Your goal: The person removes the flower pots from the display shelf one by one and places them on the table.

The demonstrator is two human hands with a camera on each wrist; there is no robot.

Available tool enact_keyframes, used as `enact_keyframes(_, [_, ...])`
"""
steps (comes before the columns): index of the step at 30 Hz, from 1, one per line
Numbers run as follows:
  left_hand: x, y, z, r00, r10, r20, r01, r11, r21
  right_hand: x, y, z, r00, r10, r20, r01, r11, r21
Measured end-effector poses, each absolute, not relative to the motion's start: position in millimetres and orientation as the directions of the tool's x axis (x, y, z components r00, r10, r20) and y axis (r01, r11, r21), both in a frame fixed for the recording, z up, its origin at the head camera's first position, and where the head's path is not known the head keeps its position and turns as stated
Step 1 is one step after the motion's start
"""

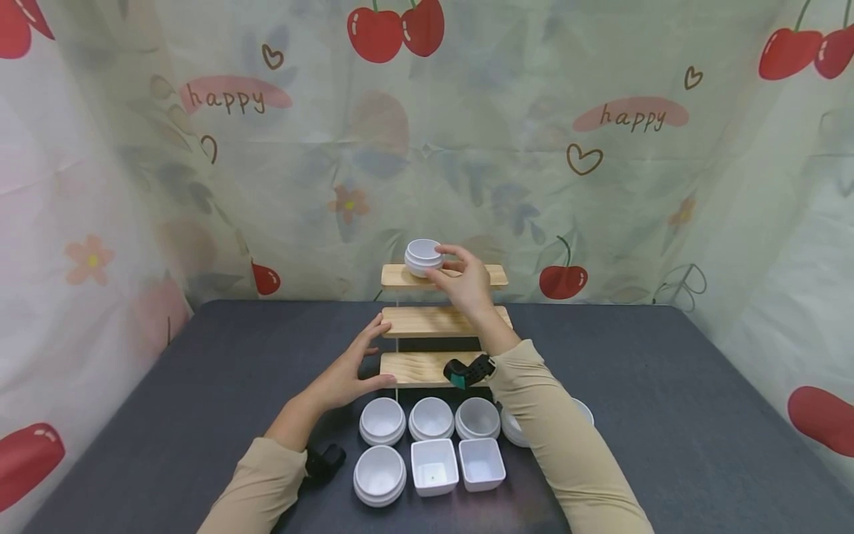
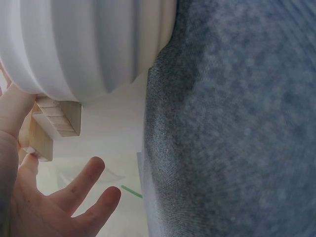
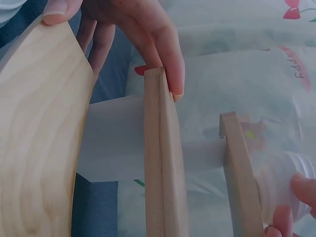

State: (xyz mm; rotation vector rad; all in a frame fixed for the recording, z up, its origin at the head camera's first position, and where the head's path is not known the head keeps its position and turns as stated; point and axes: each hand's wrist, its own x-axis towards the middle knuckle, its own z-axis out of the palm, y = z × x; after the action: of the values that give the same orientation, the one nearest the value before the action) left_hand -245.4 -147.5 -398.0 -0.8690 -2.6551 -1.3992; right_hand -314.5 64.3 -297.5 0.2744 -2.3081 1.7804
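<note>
A round white ribbed pot (image 1: pixel 423 257) stands at the left part of the top shelf (image 1: pixel 395 278) of a three-tier wooden stand. My right hand (image 1: pixel 467 282) pinches its right side with thumb and fingers; the right wrist view shows the same pot (image 3: pixel 284 182) against the top board. At the stand's left side, my left hand (image 1: pixel 347 371) spreads its fingers, touching the ends of the middle shelf (image 1: pixel 434 322) and bottom shelf (image 1: pixel 416 367). In the left wrist view a white ribbed pot (image 2: pixel 84 44) fills the upper left, near the left hand (image 2: pixel 54 207).
Before the stand sit several round white pots (image 1: pixel 379 475) and two square white pots (image 1: pixel 435 467), partly hidden on the right by my right sleeve (image 1: pixel 567 445). A dark grey cloth (image 1: pixel 640 386) covers the table. A printed curtain (image 1: pixel 467 185) hangs close behind the stand.
</note>
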Motion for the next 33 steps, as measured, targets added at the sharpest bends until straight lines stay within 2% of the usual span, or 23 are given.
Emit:
enact_keyframes(14, [-245,-147,-397,-0.843,0.467,0.268,0.485,0.443,0.754,-305,76,-290,-0.959,-0.041,0.281,-0.28,0.301,-0.912])
enact_keyframes(33, [-244,-147,-396,-0.843,0.468,0.265,0.485,0.447,0.752,-290,92,-290,-0.935,-0.088,0.344,-0.353,0.339,-0.872])
